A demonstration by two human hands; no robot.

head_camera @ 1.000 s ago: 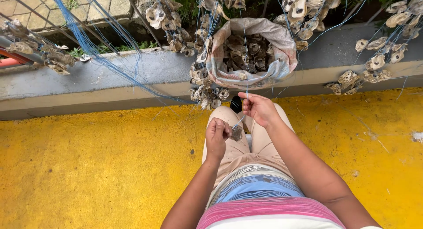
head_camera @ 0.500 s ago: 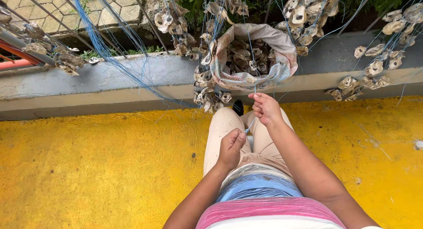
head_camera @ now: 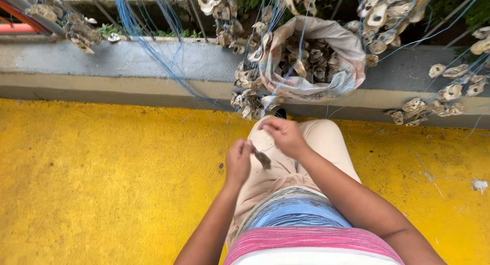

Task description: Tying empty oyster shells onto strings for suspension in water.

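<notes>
The left hand [head_camera: 239,157] is curled shut on a small dark shell [head_camera: 263,159], which juts out from between thumb and fingers just above the person's lap. The right hand [head_camera: 284,134] sits close beside it, a little higher, its fingers pinched together as if on a thin line; whether a blue string [head_camera: 153,56] actually runs through them is too fine to tell. To thread a shell well, it seems best to keep the shell steady in the left hand with its flat side turned toward the working fingers, hold the line taut and short in the right, and work close over the knees so a dropped piece lands on cloth and not on the yellow floor [head_camera: 102,183]. Straight ahead, an open sack [head_camera: 337,45] full of shells leans on the grey ledge [head_camera: 102,66], within easy reach. Finished strings of shells hang in bunches [head_camera: 245,86] left of the sack and further bunches [head_camera: 439,102] to its right, so the loose strings should be kept from tangling with the one in hand.
</notes>
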